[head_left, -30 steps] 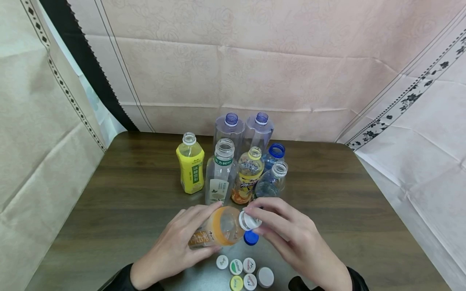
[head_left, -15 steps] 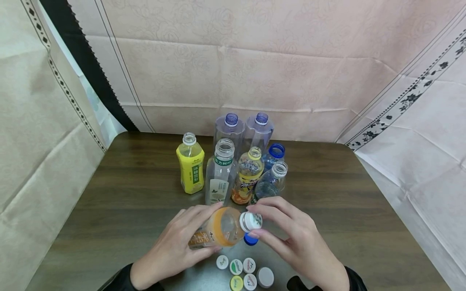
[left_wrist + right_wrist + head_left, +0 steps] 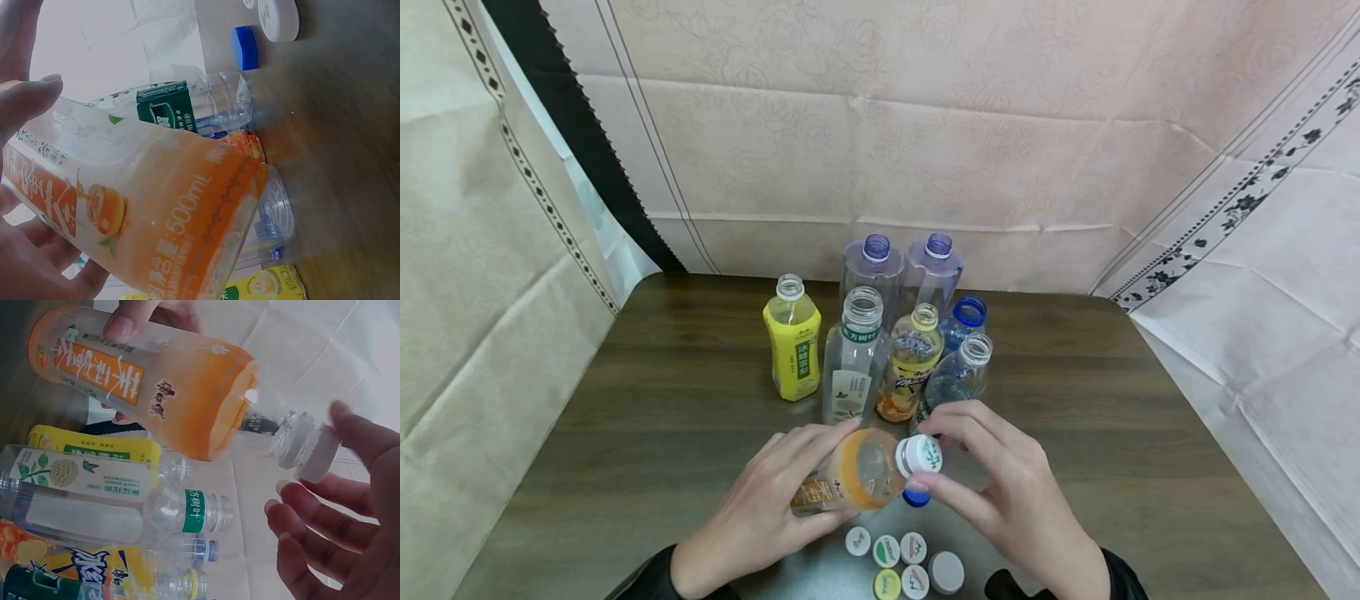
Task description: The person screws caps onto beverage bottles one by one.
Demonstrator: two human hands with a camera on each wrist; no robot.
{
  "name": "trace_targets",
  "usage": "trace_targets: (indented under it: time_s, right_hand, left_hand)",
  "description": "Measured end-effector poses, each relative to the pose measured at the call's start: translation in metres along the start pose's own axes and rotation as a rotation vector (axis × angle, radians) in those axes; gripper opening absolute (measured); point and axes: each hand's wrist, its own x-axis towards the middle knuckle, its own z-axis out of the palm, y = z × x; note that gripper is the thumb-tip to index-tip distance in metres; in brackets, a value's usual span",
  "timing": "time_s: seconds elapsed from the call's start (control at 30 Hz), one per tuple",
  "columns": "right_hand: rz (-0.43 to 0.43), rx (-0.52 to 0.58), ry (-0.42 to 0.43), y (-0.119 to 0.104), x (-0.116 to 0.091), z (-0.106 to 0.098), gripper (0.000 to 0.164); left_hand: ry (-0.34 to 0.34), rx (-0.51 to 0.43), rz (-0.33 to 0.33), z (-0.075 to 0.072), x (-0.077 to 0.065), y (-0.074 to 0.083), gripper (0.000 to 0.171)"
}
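Observation:
My left hand (image 3: 775, 496) grips a clear plastic bottle with an orange label (image 3: 206, 187) round its body, tilted so its neck points right. A white bottle cap (image 3: 921, 453) sits on the neck. The thumb and index finger of my right hand (image 3: 1000, 483) are at opposite sides of this cap, its printed top showing between them. In the right wrist view, the thumb touches the cap's edge and the other fingers spread loosely below it. A blue cap (image 3: 916, 498) lies on the table under the bottle's neck, partly hidden.
Loose white, green-white and yellow caps (image 3: 887, 583) lie at the table's near edge. Behind the hands stand several uncapped bottles, including a yellow one (image 3: 792, 350), a green-ringed clear one (image 3: 853, 358) and a yellow-labelled one (image 3: 910, 367). Cloth (image 3: 887, 150) hangs behind the wooden table (image 3: 1112, 433).
My right hand's fingers have shifted on the cap and spread wider, exposing more of its white top. The left hand and bottle have barely moved.

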Motion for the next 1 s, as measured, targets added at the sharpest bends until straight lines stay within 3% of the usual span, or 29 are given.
trace_targets:
  time_s: [0.17, 0.53, 1.0]
  right_hand:
    - [-0.055, 0.007, 0.041, 0.002, 0.001, -0.003, 0.058]
    - [-0.04, -0.013, -0.135, -0.002, 0.003, -0.013, 0.05]
    - [-0.114, 0.001, -0.137, 0.003, 0.002, -0.011, 0.032]
  left_hand:
    - [-0.001, -0.002, -0.009, -0.001, 0.0, 0.0, 0.094]
    - [-0.007, -0.001, -0.018, -0.001, 0.0, -0.001, 0.094]
    - [-0.001, 0.005, -0.01, -0.001, 0.0, -0.001, 0.092]
